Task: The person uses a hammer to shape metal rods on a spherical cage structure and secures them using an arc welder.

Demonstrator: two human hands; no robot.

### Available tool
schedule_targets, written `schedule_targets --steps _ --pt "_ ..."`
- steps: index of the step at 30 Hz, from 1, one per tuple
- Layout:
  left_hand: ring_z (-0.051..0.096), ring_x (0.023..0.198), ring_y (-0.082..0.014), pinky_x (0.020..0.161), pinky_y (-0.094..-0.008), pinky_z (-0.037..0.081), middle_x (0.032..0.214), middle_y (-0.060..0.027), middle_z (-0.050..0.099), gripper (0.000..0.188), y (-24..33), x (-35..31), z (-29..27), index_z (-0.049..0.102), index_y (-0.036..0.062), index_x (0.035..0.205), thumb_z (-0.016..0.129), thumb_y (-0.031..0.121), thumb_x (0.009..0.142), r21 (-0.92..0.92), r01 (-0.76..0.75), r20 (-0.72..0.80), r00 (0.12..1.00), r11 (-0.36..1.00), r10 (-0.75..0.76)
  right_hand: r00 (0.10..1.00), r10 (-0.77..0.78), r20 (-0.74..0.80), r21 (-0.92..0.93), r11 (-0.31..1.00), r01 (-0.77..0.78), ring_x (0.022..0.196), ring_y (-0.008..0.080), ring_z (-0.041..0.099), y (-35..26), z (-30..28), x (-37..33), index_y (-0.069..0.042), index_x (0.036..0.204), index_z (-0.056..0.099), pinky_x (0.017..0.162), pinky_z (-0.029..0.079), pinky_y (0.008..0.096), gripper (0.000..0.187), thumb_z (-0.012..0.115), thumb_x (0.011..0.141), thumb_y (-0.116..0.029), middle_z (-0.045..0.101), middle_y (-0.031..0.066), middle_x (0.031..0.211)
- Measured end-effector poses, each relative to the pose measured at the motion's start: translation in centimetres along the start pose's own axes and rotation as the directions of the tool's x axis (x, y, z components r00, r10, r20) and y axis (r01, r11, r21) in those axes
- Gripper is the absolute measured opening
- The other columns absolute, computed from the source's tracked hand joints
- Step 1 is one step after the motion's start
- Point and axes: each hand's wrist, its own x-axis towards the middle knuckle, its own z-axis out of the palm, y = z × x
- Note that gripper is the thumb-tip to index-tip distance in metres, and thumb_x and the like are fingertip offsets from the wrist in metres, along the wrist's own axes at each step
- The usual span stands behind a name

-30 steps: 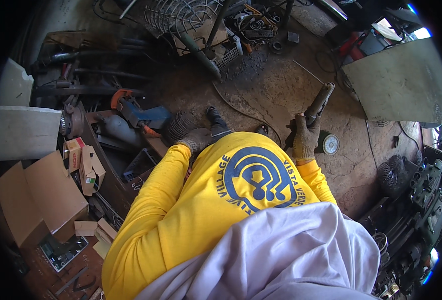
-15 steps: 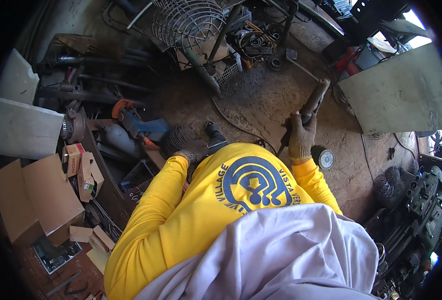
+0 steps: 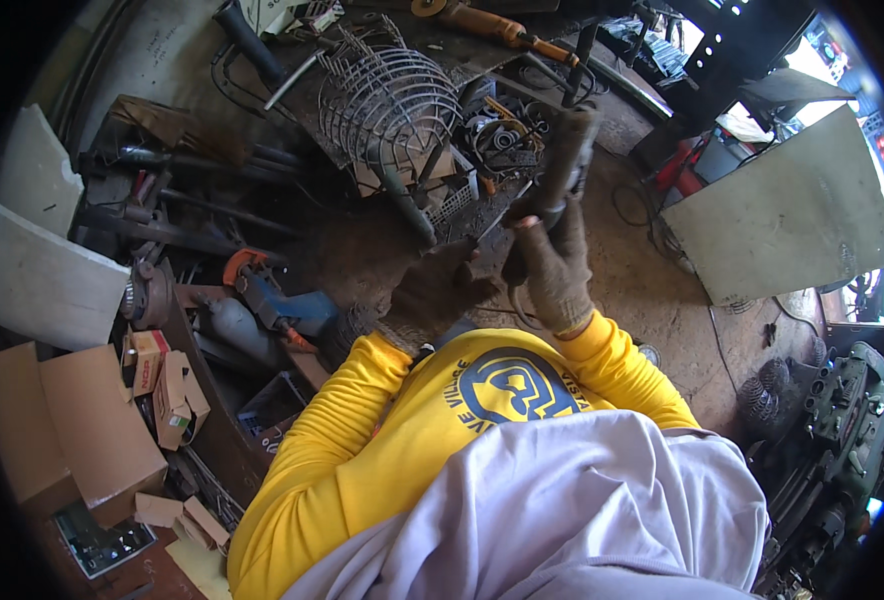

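Right of a wire guard, the right hand clasps a dark tool; the left hand, grip unclear, could slip, jolting the rod.

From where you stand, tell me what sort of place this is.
Probably a metalworking or repair workshop: a heavy green machine stands at the right, metal rings and parts lie heaped ahead, and the gloved right hand holds a dark tool.
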Motion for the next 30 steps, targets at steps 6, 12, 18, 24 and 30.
schedule_targets --steps 6,12,18,24,30 --pt "0.065 0.110 -0.0278 0.093 -0.0379 0.053 0.121 -0.0136 0.065 0.053 -2.7 4.3 1.3 0.057 0.0083 0.130 0.077 0.024 0.084 -0.283 -0.279 0.061 0.949 0.918 0.308 0.971 -0.058 0.231 -0.554 0.813 0.180 0.108 0.0371 0.067 0.7 2.3 2.1 -0.001 0.141 0.043 0.090 0.051 0.0424 0.068 0.076 0.088 -0.028 0.066 0.0236 0.114" --pt "0.067 0.102 -0.0279 0.089 -0.0376 0.054 0.110 -0.0150 0.067 0.046 -3.0 7.5 -0.6 0.061 0.0051 0.122 0.078 0.020 0.081 -0.469 -0.243 0.024 0.957 0.849 0.288 0.940 -0.046 0.339 -0.712 0.641 0.288 0.102 0.0359 0.068 -1.4 4.2 5.1 0.000 0.137 0.051 0.087 0.054 0.0409 0.063 0.078 0.087 -0.027 0.068 0.0206 0.113" --pt "0.069 0.083 -0.0249 0.075 -0.0374 0.054 0.090 -0.0147 0.068 0.029 -3.5 7.6 0.7 0.065 0.0027 0.101 0.075 0.017 0.079 -0.431 0.141 -0.030 0.985 0.891 -0.170 0.957 0.171 0.234 -0.613 0.790 0.009 0.096 0.0153 0.070 -4.4 -1.8 6.8 0.001 0.132 0.059 0.085 0.056 0.0309 0.041 0.068 0.096 -0.018 0.071 0.0123 0.108" --pt "0.068 0.084 -0.0258 0.076 -0.0361 0.056 0.092 -0.0091 0.067 0.035 -0.4 10.4 3.2 0.064 0.0043 0.104 0.083 0.015 0.077 -0.293 -0.084 -0.264 0.965 0.952 0.004 0.891 0.436 0.123 -0.127 0.898 -0.422 0.098 0.0154 0.064 -0.1 -9.7 14.3 -0.001 0.135 0.057 0.089 0.053 0.0302 0.046 0.049 0.107 -0.037 0.068 0.0102 0.111" --pt "0.067 0.094 -0.0212 0.085 -0.0345 0.056 0.105 -0.0080 0.067 0.045 1.8 12.7 9.1 0.062 0.0034 0.115 0.083 0.012 0.076 -0.447 0.142 -0.176 0.954 0.883 -0.243 0.768 0.522 0.369 -0.119 0.847 -0.518 0.100 0.0172 0.064 0.3 -13.7 20.6 -0.001 0.129 0.062 0.091 0.052 0.0323 0.042 0.047 0.107 -0.034 0.067 0.0078 0.113"
